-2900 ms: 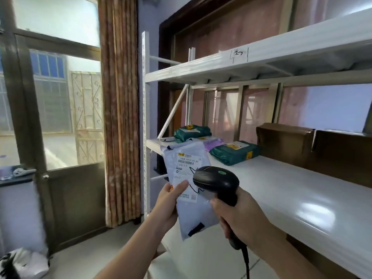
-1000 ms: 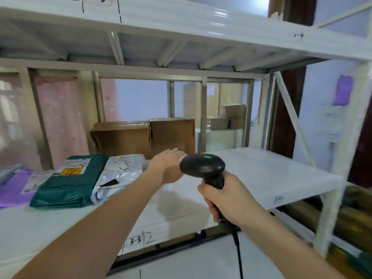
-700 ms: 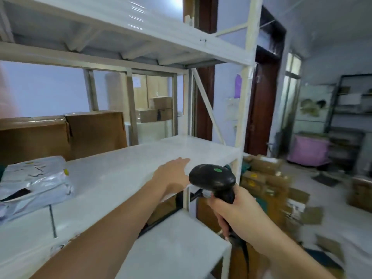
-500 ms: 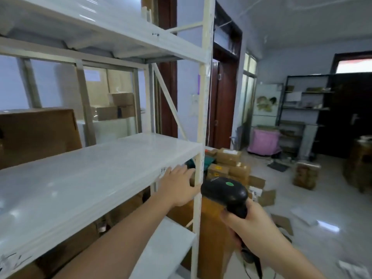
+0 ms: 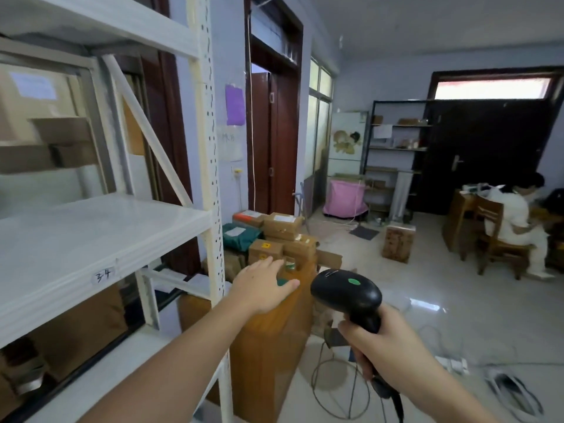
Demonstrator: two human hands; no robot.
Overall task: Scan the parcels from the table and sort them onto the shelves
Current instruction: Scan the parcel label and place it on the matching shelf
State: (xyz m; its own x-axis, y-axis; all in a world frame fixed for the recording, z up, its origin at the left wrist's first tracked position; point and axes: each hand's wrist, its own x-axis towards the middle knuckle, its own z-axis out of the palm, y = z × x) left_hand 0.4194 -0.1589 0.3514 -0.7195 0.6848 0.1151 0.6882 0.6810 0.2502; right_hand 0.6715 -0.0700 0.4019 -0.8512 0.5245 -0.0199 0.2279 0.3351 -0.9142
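1. While the right hand grips the black scanner by its handle, fingers curled round it, the left hand reaches fwd w/ fingers straight and relaxed, palm down, holding nothing.
2. Landmark = the wooden desk, just right of the white shelf rack's front post.
3. Left hand is over the desk's near edge; can't tell if it touches the top.
4. Parcels sit piled on the desk beyond the left hand: several brown cardboard boxes w/ labels, plus a dark green bag at the pile's left.
5. Scanner is held in the air to the right of the desk, head w/ a green dot on top, aimed toward the parcel pile. Its cable hangs from below the right hand.
6. Rack, left of the desk: the middle shelf shows a bare white top in this view, w/ a handwritten "3-4" tag on its front edge. Brown boxes show behind the rack and on the level below, blurred.
7. Right of the desk, on the floor: a wire stand close by, one taped brown box well apart.
8. Far right of the desk, well apart: a person in white seated on a wooden chair.
9. Beyond the desk at the back wall: a pink cloth-covered cart and dark shelving.
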